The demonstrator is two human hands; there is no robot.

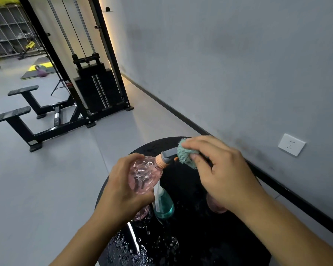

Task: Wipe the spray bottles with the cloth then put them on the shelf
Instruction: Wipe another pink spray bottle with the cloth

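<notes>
Black table (190, 237), left hand (123, 191) gripping pink bottle (144, 174)

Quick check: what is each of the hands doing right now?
Left hand: grips the pink spray bottle.
Right hand: pinches the green cloth on the nozzle.

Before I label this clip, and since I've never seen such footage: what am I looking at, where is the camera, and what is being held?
One camera, worn on a person's head, looks down at their two bare hands; there is no robot. The left hand grips a pink bottle, tilted. The right hand pinches a green cloth in its fingers against the bottle's grey spray head. Below is a wet black round table with a teal bottle on it. Gym equipment stands behind.
</notes>
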